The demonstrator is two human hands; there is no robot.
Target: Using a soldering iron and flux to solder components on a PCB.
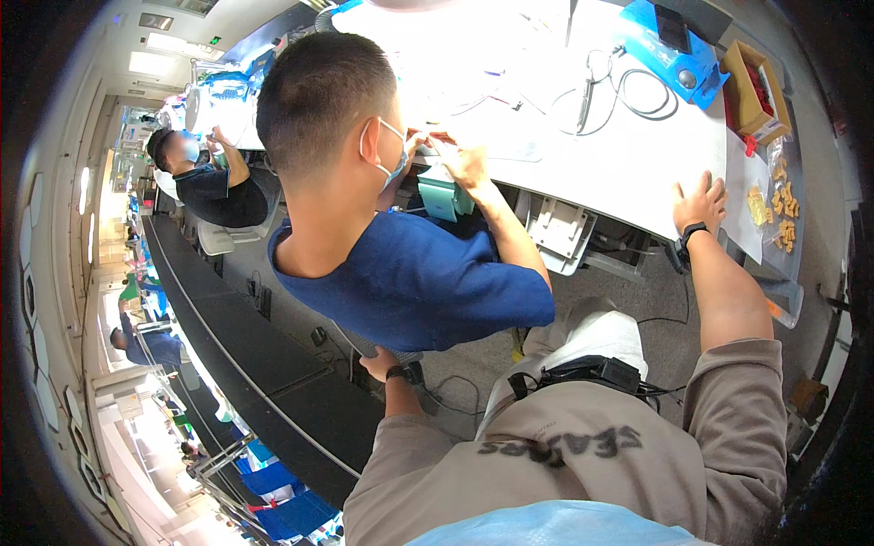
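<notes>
My right hand [701,205] lies on the right end of the white worktable [619,173], its fingers spread and holding nothing. A dark watch band is on that wrist. Lower down, my left hand [380,363] grips the edge of a dark grey chair back [360,344] behind a seated co-worker in a blue shirt [428,282]; part of the chair is hidden by that person. The co-worker's own hands [460,162] meet at the table's front edge, over a green box-shaped thing [444,194]. What those fingers hold is too small to make out.
A blue case [678,59], a coiled dark cable [646,98] and a cardboard box [756,91] are at the far right. Small yellowish pieces [785,209] lie beside my right hand. Another person [214,187] sits farther left. Cables [455,396] trail on the floor.
</notes>
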